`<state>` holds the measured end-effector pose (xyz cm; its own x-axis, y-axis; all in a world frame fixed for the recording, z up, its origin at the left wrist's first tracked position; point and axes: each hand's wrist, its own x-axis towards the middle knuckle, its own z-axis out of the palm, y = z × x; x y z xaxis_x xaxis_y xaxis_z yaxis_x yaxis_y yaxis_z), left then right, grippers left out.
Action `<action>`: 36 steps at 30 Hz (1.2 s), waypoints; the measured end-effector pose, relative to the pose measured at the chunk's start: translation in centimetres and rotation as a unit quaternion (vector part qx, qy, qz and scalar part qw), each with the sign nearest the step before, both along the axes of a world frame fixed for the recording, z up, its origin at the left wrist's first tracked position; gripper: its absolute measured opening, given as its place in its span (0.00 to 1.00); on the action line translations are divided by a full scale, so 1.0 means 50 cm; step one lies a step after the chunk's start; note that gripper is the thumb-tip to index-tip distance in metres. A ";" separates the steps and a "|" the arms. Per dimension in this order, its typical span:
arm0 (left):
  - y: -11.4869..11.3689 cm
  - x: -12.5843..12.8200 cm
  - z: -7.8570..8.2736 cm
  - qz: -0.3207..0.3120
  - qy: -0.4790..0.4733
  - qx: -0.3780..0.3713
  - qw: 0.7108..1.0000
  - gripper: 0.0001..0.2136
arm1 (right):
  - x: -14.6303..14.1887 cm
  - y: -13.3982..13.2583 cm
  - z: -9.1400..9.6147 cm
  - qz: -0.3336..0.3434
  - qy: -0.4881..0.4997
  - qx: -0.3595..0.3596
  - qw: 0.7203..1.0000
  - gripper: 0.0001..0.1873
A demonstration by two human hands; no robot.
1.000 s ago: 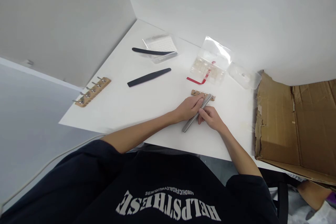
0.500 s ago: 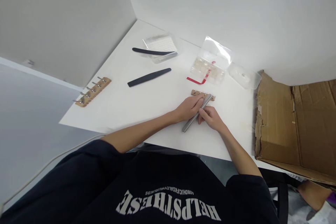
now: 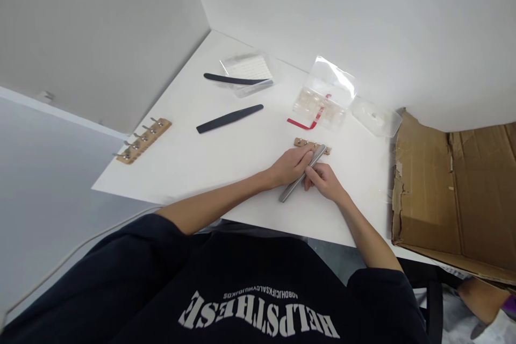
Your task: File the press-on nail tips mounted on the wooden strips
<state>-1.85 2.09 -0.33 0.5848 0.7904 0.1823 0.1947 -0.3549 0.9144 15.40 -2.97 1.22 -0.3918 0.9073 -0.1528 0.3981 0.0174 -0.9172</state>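
Observation:
A long grey nail file (image 3: 288, 192) lies slantwise between my two hands, its upper end pointing away from me. My right hand (image 3: 325, 181) is closed on the middle of it, the thumb pressed along its side. My left hand (image 3: 289, 165) is closed right beside the file, fingers curled; whatever it pinches, if anything, is hidden. Just beyond the hands sits a short wooden strip with small metal studs (image 3: 300, 142), partly covered by the fingers and the file's end.
Two black nail files (image 3: 230, 119) lie to the left, one across a clear box with white contents (image 3: 250, 69). An open clear case (image 3: 332, 84) with a red strip (image 3: 308, 127) stands behind. Clear lid (image 3: 373, 117), cardboard box (image 3: 427, 193) right; wooden strip with metal clips (image 3: 144, 141) left.
Almost nothing differs. The lower end of the grey nail file has shifted very slightly; both hands keep the same place and grip.

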 end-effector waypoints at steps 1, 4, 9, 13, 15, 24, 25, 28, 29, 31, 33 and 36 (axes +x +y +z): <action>0.000 0.000 0.000 -0.001 0.000 -0.001 1.000 0.14 | 0.000 0.000 0.000 0.000 -0.001 0.001 1.000 0.37; 0.000 -0.001 0.001 -0.002 -0.001 -0.001 1.000 0.14 | 0.000 0.000 -0.001 0.001 -0.002 0.005 1.000 0.37; 0.000 -0.001 0.000 -0.001 -0.001 0.007 1.000 0.15 | -0.001 -0.001 -0.001 -0.001 -0.004 0.007 1.000 0.38; 0.000 -0.001 -0.003 0.002 -0.002 0.010 1.000 0.14 | -0.002 -0.001 0.000 -0.002 -0.007 0.007 1.000 0.38; 0.000 -0.001 -0.003 0.002 -0.002 0.010 1.000 0.15 | -0.002 -0.002 0.000 -0.003 -0.011 0.007 1.000 0.38; 0.001 -0.001 -0.003 0.002 -0.004 0.011 1.000 0.15 | -0.003 -0.001 0.002 -0.003 -0.012 0.007 1.000 0.37; 0.001 -0.001 -0.003 0.002 -0.005 0.010 1.000 0.15 | -0.003 -0.001 0.002 -0.003 -0.012 0.007 1.000 0.37; 0.001 -0.001 -0.002 0.000 -0.002 0.008 1.000 0.15 | -0.003 -0.001 0.004 -0.003 -0.012 0.007 1.000 0.37; 0.001 -0.001 -0.002 -0.001 0.000 0.008 1.000 0.15 | -0.004 -0.001 0.005 -0.004 -0.012 0.008 1.000 0.37; 0.001 -0.002 -0.001 -0.001 -0.001 0.008 1.000 0.15 | -0.005 -0.001 0.006 -0.004 -0.014 0.008 1.000 0.38; 0.001 -0.002 -0.001 -0.001 -0.003 0.009 1.000 0.15 | -0.005 -0.001 0.008 -0.003 -0.014 0.009 1.000 0.38; 0.001 -0.002 -0.001 -0.001 -0.002 0.008 1.000 0.15 | -0.005 -0.001 0.008 -0.003 -0.013 0.009 1.000 0.37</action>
